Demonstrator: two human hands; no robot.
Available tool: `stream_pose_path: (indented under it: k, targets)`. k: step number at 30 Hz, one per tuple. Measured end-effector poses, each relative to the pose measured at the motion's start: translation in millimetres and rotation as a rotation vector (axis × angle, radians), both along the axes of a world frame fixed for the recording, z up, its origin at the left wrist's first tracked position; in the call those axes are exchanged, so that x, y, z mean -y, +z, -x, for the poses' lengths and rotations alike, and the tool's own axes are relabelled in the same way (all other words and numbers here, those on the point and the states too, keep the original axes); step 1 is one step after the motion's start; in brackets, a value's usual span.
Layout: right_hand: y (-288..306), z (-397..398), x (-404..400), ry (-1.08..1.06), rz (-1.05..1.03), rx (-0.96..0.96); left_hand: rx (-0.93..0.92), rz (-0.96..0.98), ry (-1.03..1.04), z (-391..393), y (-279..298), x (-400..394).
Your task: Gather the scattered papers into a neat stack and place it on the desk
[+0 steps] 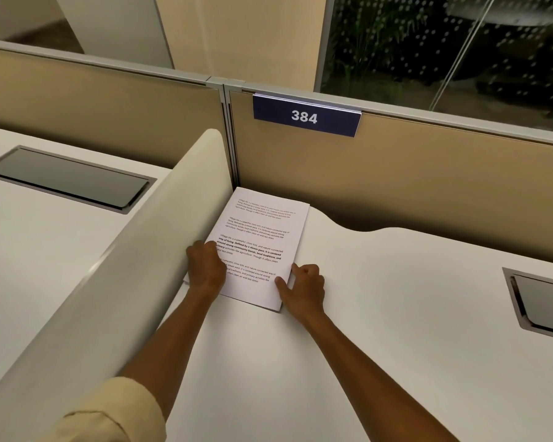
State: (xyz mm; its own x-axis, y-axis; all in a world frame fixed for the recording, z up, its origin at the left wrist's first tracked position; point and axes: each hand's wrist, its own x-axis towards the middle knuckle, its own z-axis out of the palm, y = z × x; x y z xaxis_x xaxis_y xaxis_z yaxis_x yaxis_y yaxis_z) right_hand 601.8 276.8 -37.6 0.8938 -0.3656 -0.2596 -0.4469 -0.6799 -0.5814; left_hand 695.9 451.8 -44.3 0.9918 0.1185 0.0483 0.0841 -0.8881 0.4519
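A stack of white printed papers point(262, 237) lies flat on the white desk point(380, 330), tucked into the corner where the side divider meets the back partition. My left hand point(205, 269) rests curled on the stack's near left corner, against the divider. At the stack's near right edge my right hand point(304, 288) touches the sheets, fingers curled and thumb on the paper. One sheet's corner pokes out a little under my left hand.
A curved white divider point(134, 266) rises along the left of the desk. Behind stands the tan partition point(428, 186) with a blue "384" plate point(305, 116). A grey cable hatch point(543, 301) sits at the right, and another hatch point(67, 180) on the neighbouring desk.
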Motion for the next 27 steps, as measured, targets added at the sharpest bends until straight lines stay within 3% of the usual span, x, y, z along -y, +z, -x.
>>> stream_pose_path:
  k: [19, 27]
  targets:
    - [-9, 4, -10, 0.092, 0.302, 0.011, -0.018, -0.035, -0.043, -1, 3, -8]
    - [-4, 15, 4, 0.009, 0.096, 0.066, -0.007, 0.035, -0.001, 11, 12, -8]
